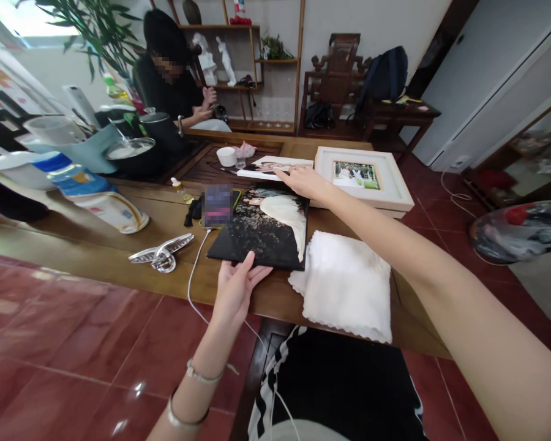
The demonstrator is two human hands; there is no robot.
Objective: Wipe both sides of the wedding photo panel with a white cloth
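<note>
A dark photo print [261, 229] showing a figure in a white dress lies on the wooden table [96, 257] in front of me. My left hand [236, 288] grips its near edge, thumb on top. My right hand [303, 180] reaches across to the print's far right corner, fingers stretched flat there and touching a second photo print [269, 166] behind it. A folded white cloth [344, 285] lies just right of the dark print.
A white box frame [365, 184] with a small photo stands at the right. A phone [218, 208] with a white cable, a silver hair clip [160, 254], a wipes pack [96, 196], and pots sit to the left. Another person sits across the table.
</note>
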